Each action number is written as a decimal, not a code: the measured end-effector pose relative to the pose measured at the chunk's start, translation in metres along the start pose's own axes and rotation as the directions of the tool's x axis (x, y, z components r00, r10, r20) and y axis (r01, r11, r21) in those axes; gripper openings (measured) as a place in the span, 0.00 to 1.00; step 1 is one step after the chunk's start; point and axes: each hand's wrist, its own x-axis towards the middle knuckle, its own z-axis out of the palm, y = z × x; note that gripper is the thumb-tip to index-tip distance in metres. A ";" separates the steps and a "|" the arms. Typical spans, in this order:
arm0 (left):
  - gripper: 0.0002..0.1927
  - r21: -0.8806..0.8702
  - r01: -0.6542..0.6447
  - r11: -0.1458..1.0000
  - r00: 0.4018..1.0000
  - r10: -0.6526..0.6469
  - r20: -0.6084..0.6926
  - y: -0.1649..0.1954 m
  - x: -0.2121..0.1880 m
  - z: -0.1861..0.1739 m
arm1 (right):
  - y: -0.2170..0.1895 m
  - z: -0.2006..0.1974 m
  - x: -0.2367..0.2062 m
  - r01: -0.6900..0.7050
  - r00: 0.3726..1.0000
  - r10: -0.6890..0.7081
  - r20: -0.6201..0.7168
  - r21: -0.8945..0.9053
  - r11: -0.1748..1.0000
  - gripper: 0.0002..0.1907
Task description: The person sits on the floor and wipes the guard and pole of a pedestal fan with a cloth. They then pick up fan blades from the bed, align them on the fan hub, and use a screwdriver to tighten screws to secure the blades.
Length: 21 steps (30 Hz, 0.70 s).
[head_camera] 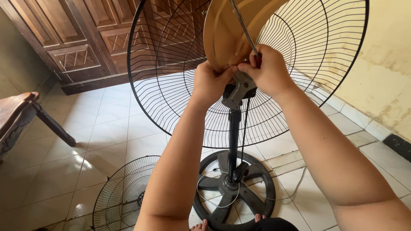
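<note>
A black pedestal fan stands on the tiled floor, its rear wire guard point(180, 47) upright in front of me. A golden metal blade point(231, 30) sits at its centre. My left hand point(210, 83) grips the blade's lower edge near the hub. My right hand point(267, 70) is closed around the red handle of a screwdriver point(244, 28), whose steel shaft runs up across the blade. Below my hands are the grey tilt bracket point(239, 92), the black pole point(233, 137) and the round spoked base point(233, 188).
A detached front wire guard point(122, 194) lies on the floor at lower left. A dark wooden bench point(25, 117) stands at far left, a carved wooden door point(81, 42) behind. A stained yellow wall point(385, 64) runs along the right. My toes show near the base.
</note>
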 end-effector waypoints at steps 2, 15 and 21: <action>0.07 -0.033 -0.016 0.999 1.000 0.016 -0.001 -0.003 0.000 0.001 | 0.000 -0.002 -0.008 0.050 0.998 -0.051 -0.033 -0.041 0.998 0.18; 0.07 -0.183 -0.022 0.983 1.000 0.020 -0.012 -0.016 -0.003 -0.001 | -0.043 -0.105 -0.143 -0.192 0.980 0.184 -0.071 -0.148 0.970 0.21; 0.07 -0.183 -0.021 0.983 0.999 0.014 -0.037 -0.016 -0.005 0.001 | -0.054 -0.108 -0.167 -0.110 0.983 0.081 -0.163 -0.178 0.978 0.11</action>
